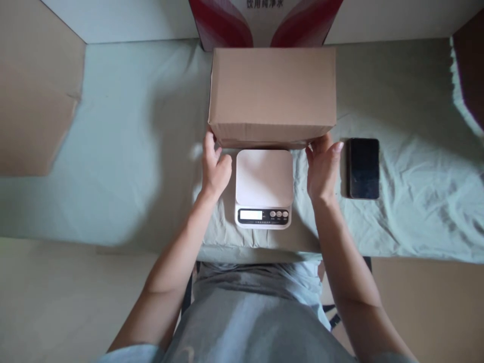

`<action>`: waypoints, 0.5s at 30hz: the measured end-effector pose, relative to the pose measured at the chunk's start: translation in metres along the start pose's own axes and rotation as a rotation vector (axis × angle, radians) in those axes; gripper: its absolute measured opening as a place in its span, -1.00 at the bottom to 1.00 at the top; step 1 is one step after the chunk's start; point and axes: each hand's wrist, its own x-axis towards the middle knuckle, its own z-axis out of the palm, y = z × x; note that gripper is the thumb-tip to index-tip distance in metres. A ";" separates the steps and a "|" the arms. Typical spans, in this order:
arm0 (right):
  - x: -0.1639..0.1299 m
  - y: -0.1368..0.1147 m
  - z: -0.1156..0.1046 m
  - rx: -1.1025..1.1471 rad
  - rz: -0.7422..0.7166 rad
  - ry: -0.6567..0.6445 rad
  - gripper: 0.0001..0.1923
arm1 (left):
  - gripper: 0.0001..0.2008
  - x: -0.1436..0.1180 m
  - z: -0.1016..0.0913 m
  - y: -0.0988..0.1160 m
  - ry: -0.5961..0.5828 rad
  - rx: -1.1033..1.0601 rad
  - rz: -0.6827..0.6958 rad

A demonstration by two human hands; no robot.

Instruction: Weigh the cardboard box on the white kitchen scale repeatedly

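Observation:
A closed brown cardboard box (272, 88) spans the space between my two hands, just beyond the scale. My left hand (216, 169) grips its near left lower corner, with some fingertips hidden behind the box. At the near right lower corner, my right hand (323, 164) holds the other end, its thumb outside and its other fingers partly under the edge. Whether the box rests on the cloth or is slightly raised, I cannot tell. Between my wrists lies a white digital kitchen scale (264, 181) with a lit display and several buttons; nothing sits on its platform.
A black smartphone (363, 168) lies right of my right hand. Behind the box stands a red and white printed carton (262, 22). Another large cardboard box (38, 96) occupies the left end, and a dark brown object (471, 65) the right. Pale green cloth (124, 151) covers the table.

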 end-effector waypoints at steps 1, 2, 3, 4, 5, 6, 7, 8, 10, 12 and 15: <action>-0.001 0.002 -0.001 0.002 0.019 0.001 -0.33 | -0.39 -0.001 0.001 -0.003 -0.001 -0.014 -0.010; -0.002 0.004 -0.002 0.009 0.037 0.006 -0.33 | -0.38 -0.003 0.001 -0.006 -0.002 -0.031 -0.018; -0.004 0.006 -0.003 0.019 0.055 0.013 -0.33 | -0.38 -0.005 0.001 -0.008 0.003 -0.050 -0.022; -0.005 0.007 -0.005 0.029 0.073 0.026 -0.32 | -0.38 -0.006 0.000 -0.010 0.012 -0.067 -0.026; -0.006 0.008 -0.008 0.038 0.092 0.045 -0.32 | -0.39 -0.006 -0.003 -0.012 0.022 -0.078 -0.027; -0.007 0.008 -0.011 0.045 0.111 0.071 -0.32 | -0.40 -0.005 -0.006 -0.013 0.029 -0.086 -0.024; -0.007 0.008 -0.015 0.051 0.130 0.100 -0.32 | -0.41 -0.004 -0.010 -0.013 0.034 -0.092 -0.014; -0.006 0.008 -0.018 0.057 0.146 0.128 -0.32 | -0.42 -0.002 -0.014 -0.013 0.034 -0.099 0.000; -0.002 0.007 -0.023 0.073 0.168 0.162 -0.33 | -0.44 0.004 -0.021 -0.013 0.025 -0.107 0.020; 0.001 0.005 -0.025 0.080 0.161 0.157 -0.35 | -0.45 0.009 -0.024 -0.012 0.024 -0.102 0.014; 0.006 0.002 -0.017 0.063 0.117 0.105 -0.36 | -0.43 0.014 -0.020 -0.010 0.032 -0.109 -0.026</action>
